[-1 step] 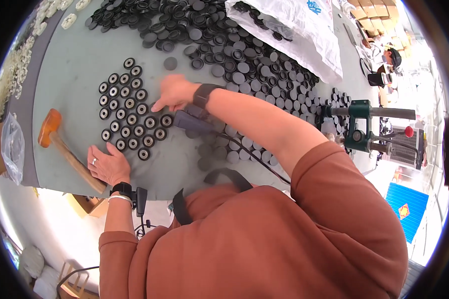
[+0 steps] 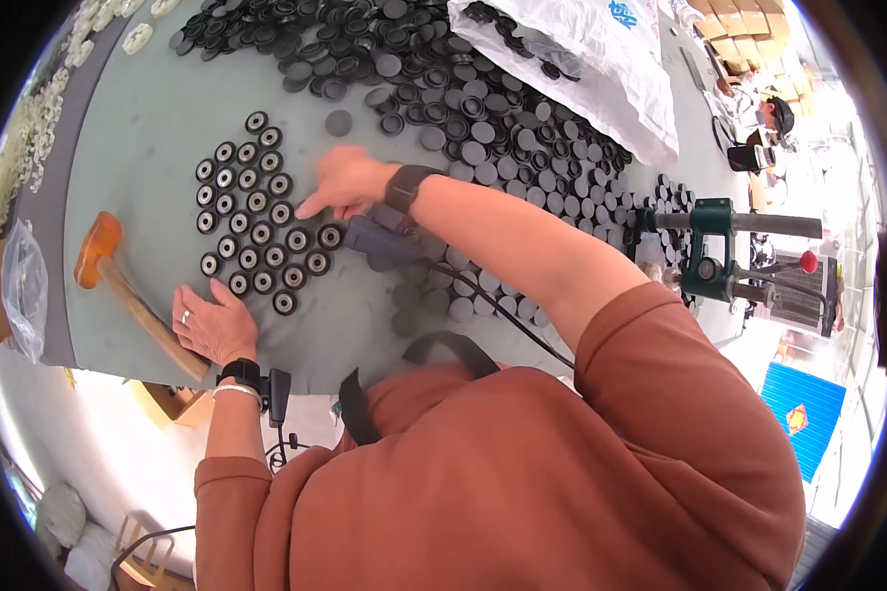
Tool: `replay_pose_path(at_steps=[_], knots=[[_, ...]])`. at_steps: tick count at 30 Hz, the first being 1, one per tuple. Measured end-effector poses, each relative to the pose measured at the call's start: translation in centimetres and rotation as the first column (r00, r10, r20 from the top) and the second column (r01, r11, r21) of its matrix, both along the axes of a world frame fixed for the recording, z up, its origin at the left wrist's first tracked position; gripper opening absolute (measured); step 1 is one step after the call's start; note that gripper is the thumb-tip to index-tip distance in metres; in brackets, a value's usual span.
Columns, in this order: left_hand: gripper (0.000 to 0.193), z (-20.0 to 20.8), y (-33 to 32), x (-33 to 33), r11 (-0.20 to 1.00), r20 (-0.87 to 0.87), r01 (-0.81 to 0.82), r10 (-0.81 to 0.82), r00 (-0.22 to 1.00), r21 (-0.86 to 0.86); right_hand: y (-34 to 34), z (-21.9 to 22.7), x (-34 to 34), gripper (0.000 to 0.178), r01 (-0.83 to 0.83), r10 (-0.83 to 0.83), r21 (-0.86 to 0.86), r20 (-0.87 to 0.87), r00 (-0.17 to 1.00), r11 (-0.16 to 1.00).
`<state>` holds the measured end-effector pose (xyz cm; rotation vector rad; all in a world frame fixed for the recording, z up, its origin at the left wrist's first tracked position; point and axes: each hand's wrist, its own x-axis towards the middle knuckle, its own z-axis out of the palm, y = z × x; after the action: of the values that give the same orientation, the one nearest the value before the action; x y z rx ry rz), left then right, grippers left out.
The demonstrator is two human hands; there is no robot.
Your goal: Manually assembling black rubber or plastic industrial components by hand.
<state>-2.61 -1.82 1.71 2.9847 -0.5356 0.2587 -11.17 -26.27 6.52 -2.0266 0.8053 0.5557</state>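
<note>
My left hand [image 2: 217, 327] lies on the table with its fingers stretched out and its thumb close to the group of rollers. These small black rollers with metal centres [image 2: 256, 202] stand in staggered rows on the green-grey mat. To their right hovers my right hand [image 2: 350, 182], thumb pointing at the nearest ones. Its other fingers are curled and smeared, so I cannot see whether anything is in them. A single dark round cap [image 2: 338, 123] sits just beyond that hand. On the left, a mallet [image 2: 133, 295] with an orange head and wooden handle reaches toward my left hand.
Many black caps [image 2: 483, 133] cover the table's far side and right, partly under a white plastic sack [image 2: 601, 69]. A green hand press [image 2: 712, 246] stands at the right. White plastic parts [image 2: 30, 138] lie along the left edge, near a clear bag [image 2: 25, 295].
</note>
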Motion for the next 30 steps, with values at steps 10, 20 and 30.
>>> replay_pose_path(at_steps=[10, 20, 30], knots=[[0.049, 0.6, -0.2, -0.1, 0.999, 0.01, 0.022, -0.022, 1.0, -0.03, 0.4, -2.9, -0.6, 0.037, -0.101, 0.249, -0.323, 0.457, 0.854, 0.941], [0.048, 0.6, 0.0, -0.3, 1.0, -0.038, -0.008, 0.007, 0.999, -0.018, -6.8, 0.0, -7.6, 0.029, -0.228, 0.261, -0.285, 0.084, 0.962, 0.931], [0.048, 0.5, 0.0, 0.0, 1.0, -0.048, -0.012, 0.012, 0.999, 0.007, -17.3, -0.2, -6.4, 0.026, 0.473, -0.16, -0.603, 0.498, 0.852, 0.643]])
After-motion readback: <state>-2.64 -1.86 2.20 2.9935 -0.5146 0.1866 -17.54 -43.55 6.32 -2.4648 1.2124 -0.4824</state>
